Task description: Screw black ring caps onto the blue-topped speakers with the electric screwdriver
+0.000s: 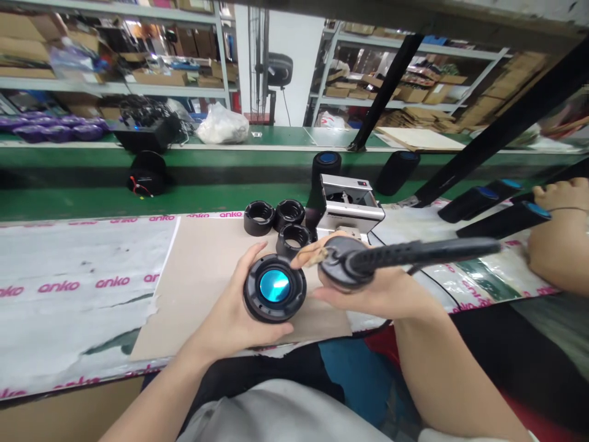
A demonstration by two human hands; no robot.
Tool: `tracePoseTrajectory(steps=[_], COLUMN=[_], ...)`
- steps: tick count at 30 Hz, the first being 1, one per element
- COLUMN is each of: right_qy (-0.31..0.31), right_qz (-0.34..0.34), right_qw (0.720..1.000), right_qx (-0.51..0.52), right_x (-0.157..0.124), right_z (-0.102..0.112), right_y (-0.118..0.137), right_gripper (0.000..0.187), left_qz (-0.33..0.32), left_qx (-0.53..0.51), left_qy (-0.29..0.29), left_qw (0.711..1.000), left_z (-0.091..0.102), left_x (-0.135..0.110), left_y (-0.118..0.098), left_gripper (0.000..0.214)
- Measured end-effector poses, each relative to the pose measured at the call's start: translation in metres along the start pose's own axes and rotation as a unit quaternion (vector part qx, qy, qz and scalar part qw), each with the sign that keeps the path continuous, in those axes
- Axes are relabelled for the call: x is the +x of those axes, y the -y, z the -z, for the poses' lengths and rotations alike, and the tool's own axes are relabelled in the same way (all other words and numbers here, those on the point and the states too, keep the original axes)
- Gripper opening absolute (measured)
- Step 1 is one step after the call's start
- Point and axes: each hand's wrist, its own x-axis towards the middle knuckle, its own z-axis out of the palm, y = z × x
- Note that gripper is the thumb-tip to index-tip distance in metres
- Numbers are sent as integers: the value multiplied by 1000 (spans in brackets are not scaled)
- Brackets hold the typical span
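Note:
My left hand (230,322) is wrapped around a black cylindrical speaker (251,293) that stands upright on the brown cardboard sheet (184,307). A shiny blue disc (275,286) sits in the middle of its top, inside a black ring with small holes. Close to its right, my right hand (391,293) grips an electric screwdriver (345,261), whose thick black cord end (427,253) points right. The tool's tip is hidden below the hand. Several black plastic rings (259,218) stand just beyond the speaker.
A silver screw feeder (352,205) stands behind my right hand. Black speakers with blue ends (398,173) lie and stand to the right, near another person's arm (561,245). A green conveyor (207,178) runs behind the bench; a black post (386,92) slants above it.

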Motion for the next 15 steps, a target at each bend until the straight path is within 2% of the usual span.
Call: tracePoseTrajectory(steps=[3, 4, 6, 10, 13, 15], right_qy=[-101, -117, -135, -141, -140, -149], right_qz=[-75, -98, -101, -60, -114, -125], right_qw=[988, 980, 970, 976, 971, 961], right_qx=[91, 128, 176, 156, 157, 195], right_x=[-13, -16, -21, -20, -17, -16], right_z=[-14, -21, -38, -61, -59, -52], right_y=[-3, -4, -6, -10, -6, 0], right_gripper=[54, 65, 80, 70, 70, 75], left_qz=[17, 25, 31, 11, -8, -8], left_qx=[8, 8, 0, -18, -19, -14], left_qy=[-13, -15, -21, -24, -20, -18], left_qw=[1000, 1000, 999, 999, 1000, 1000], left_z=[-2, -3, -4, -7, -7, -7], left_x=[2, 3, 3, 1, -1, -2], left_y=[-2, -3, -3, 1, 5, 8], left_gripper=[128, 131, 136, 140, 137, 141])
